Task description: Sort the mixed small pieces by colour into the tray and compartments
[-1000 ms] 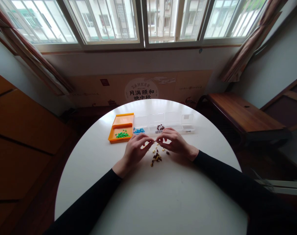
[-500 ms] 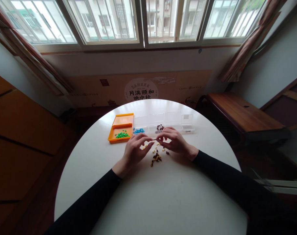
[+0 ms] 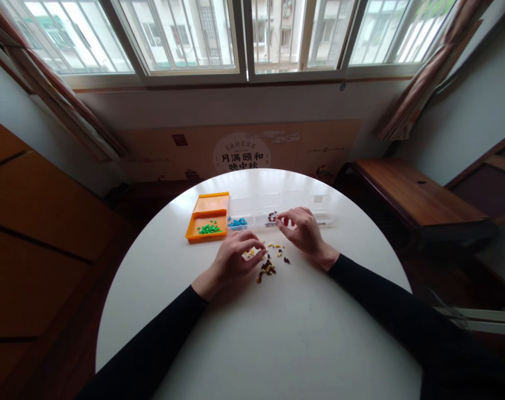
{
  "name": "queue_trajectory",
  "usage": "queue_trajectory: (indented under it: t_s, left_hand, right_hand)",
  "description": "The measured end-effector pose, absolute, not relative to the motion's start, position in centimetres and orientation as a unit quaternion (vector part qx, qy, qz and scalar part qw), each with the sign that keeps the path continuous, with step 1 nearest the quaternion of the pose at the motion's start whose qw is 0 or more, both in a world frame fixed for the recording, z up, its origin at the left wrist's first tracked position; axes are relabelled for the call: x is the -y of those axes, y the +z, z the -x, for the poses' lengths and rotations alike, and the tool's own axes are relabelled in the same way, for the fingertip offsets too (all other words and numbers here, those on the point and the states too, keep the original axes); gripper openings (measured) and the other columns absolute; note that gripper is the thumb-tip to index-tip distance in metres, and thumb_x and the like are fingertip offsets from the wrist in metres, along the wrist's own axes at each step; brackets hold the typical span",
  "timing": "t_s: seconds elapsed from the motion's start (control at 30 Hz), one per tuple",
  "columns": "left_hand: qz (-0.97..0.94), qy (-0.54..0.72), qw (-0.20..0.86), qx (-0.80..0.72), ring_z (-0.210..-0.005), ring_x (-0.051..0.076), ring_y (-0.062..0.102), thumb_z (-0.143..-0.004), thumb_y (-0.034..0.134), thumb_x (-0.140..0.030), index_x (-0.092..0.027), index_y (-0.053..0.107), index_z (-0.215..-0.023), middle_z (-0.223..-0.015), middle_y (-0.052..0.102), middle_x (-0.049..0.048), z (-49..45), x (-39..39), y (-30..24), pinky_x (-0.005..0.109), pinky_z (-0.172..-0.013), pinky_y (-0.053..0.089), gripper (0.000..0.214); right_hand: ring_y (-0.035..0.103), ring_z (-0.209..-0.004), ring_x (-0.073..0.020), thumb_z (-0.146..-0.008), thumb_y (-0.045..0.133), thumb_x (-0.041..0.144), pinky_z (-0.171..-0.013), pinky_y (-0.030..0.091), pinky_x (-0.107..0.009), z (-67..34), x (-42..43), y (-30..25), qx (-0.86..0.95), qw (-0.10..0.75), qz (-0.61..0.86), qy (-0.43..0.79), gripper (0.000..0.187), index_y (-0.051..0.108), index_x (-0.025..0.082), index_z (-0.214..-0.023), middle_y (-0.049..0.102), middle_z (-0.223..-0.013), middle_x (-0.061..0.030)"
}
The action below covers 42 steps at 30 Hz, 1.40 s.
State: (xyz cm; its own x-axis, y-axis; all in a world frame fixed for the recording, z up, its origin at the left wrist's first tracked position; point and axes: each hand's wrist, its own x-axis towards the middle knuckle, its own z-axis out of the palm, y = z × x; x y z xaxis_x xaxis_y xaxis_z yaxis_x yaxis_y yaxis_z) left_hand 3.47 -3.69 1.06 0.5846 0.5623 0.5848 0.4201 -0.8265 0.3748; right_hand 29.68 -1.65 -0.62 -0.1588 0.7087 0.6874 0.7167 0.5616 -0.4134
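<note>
My left hand (image 3: pixel 236 256) hovers over the white table, thumb and forefinger close together beside small yellow pieces (image 3: pixel 250 253). Whatever lies between those fingertips is too small to make out. Over the front of the clear plastic compartment box (image 3: pixel 262 221), my right hand (image 3: pixel 301 230) has its thumb and forefinger pinched, right by the dark brown pieces (image 3: pixel 273 216) in one compartment. Its fingertips hide what they hold, if anything. Between and below the hands lies a small heap of mixed brown and yellow pieces (image 3: pixel 268 268), with a lone brown cluster (image 3: pixel 286 260) to its right.
Left of the clear box stands an open orange case (image 3: pixel 188 234) holding green pieces (image 3: pixel 209 228). Blue pieces (image 3: pixel 237 222) fill the box's leftmost compartment. The round white table (image 3: pixel 252 333) stands before a window, with a wooden bench (image 3: pixel 419 189) at the right.
The hands have parted from a small dark piece held between them. My right hand has moved away and up to the brown pieces' compartment; my left hand has stayed nearly in place.
</note>
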Motion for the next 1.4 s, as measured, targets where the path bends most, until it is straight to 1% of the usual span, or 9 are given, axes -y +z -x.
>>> queue_trajectory:
  t_s: [0.13, 0.2, 0.3, 0.43, 0.63, 0.83, 1.07, 1.23, 1.4]
  left_hand:
    - [-0.911, 0.323, 0.124, -0.224, -0.081, 0.018, 0.072, -0.095, 0.075, -0.021, -0.025, 0.078, -0.09, -0.092, 0.077, 0.0027, -3.3, 4.1, 1.3, 0.035, -0.08, 0.053, 0.007]
    - [-0.921, 0.299, 0.135, -0.213, -0.083, 0.019, 0.072, -0.09, 0.076, -0.022, -0.026, 0.078, -0.092, -0.093, 0.077, 0.0032, -3.2, 4.2, 1.5, 0.037, -0.084, 0.054, 0.005]
    - [-0.929, 0.267, 0.153, -0.206, -0.087, 0.021, 0.074, -0.085, 0.077, -0.021, -0.026, 0.078, -0.096, -0.096, 0.077, 0.0037, -3.1, 4.3, 1.9, 0.038, -0.087, 0.054, 0.012]
    - [-0.929, 0.259, 0.17, -0.202, -0.085, 0.02, 0.074, -0.087, 0.076, -0.022, -0.027, 0.078, -0.095, -0.094, 0.077, 0.0033, -3.2, 4.3, 2.2, 0.037, -0.083, 0.053, 0.01]
    - [-0.937, 0.247, 0.155, -0.191, -0.087, 0.021, 0.075, -0.084, 0.081, -0.029, -0.028, 0.079, -0.099, -0.098, 0.078, 0.0047, -3.1, 4.4, 2.2, 0.038, -0.087, 0.056, 0.015]
    - [-0.934, 0.261, 0.155, -0.188, -0.084, 0.019, 0.075, -0.086, 0.077, -0.018, -0.028, 0.079, -0.095, -0.096, 0.078, 0.0026, -3.2, 4.3, 1.7, 0.036, -0.087, 0.057, 0.013]
    - [-0.92, 0.296, 0.154, -0.207, -0.083, 0.018, 0.074, -0.094, 0.077, -0.023, -0.026, 0.08, -0.095, -0.095, 0.077, 0.0037, -3.2, 3.9, 1.4, 0.031, -0.08, 0.059, 0.004]
    - [-0.906, 0.312, 0.169, -0.231, -0.08, 0.017, 0.072, -0.094, 0.072, -0.019, -0.026, 0.081, -0.095, -0.1, 0.079, 0.0048, -3.2, 3.8, 1.6, 0.03, -0.077, 0.06, 0.011]
    - [-0.909, 0.305, 0.155, -0.238, -0.083, 0.018, 0.075, -0.099, 0.072, -0.02, -0.024, 0.079, -0.097, -0.104, 0.083, 0.0043, -3.3, 3.7, 1.3, 0.033, -0.086, 0.058, 0.009]
  right_hand:
    - [0.066, -0.077, -0.0195, -0.101, 0.071, 0.02, -0.094, 0.048, -0.04, -29.4, 2.2, -0.6, 0.772, 0.449, 0.449, 0.015, 0.007, 0.075, 0.025, -0.097, 0.072, -0.079, 0.0014]
    - [0.066, -0.077, -0.0195, -0.101, 0.07, 0.02, -0.093, 0.048, -0.04, -29.4, 2.3, -0.6, 0.774, 0.45, 0.445, 0.022, 0.008, 0.075, 0.025, -0.098, 0.072, -0.08, 0.0012]
    - [0.066, -0.077, -0.0194, -0.101, 0.07, 0.02, -0.093, 0.048, -0.04, -29.5, 2.2, -0.7, 0.776, 0.452, 0.439, 0.029, 0.008, 0.075, 0.025, -0.098, 0.073, -0.081, 0.001]
    - [0.067, -0.078, -0.0196, -0.1, 0.07, 0.02, -0.093, 0.049, -0.04, -29.5, 2.1, -0.9, 0.778, 0.452, 0.436, 0.036, 0.008, 0.075, 0.025, -0.098, 0.074, -0.082, 0.0002]
    - [0.067, -0.078, -0.0195, -0.101, 0.069, 0.021, -0.094, 0.05, -0.04, -29.5, 2.1, -0.8, 0.779, 0.454, 0.431, 0.043, 0.008, 0.075, 0.025, -0.098, 0.074, -0.083, 0.0001]
    - [0.066, -0.078, -0.019, -0.1, 0.07, 0.019, -0.093, 0.05, -0.04, -29.5, 2.1, -0.9, 0.781, 0.452, 0.429, 0.046, 0.008, 0.076, 0.025, -0.098, 0.074, -0.084, 0.0004]
    - [0.067, -0.078, -0.0192, -0.1, 0.07, 0.019, -0.093, 0.05, -0.04, -29.5, 2.1, -0.9, 0.783, 0.451, 0.425, 0.049, 0.009, 0.075, 0.025, -0.098, 0.074, -0.084, 0.0004]
    - [0.067, -0.078, -0.019, -0.1, 0.069, 0.018, -0.093, 0.05, -0.04, -29.5, 2.3, -0.7, 0.786, 0.452, 0.42, 0.05, 0.009, 0.075, 0.025, -0.098, 0.074, -0.083, 0.0005]
    - [0.067, -0.078, -0.0184, -0.099, 0.069, 0.017, -0.092, 0.05, -0.039, -29.4, 2.3, -0.7, 0.788, 0.454, 0.413, 0.052, 0.01, 0.075, 0.025, -0.098, 0.073, -0.083, 0.0012]
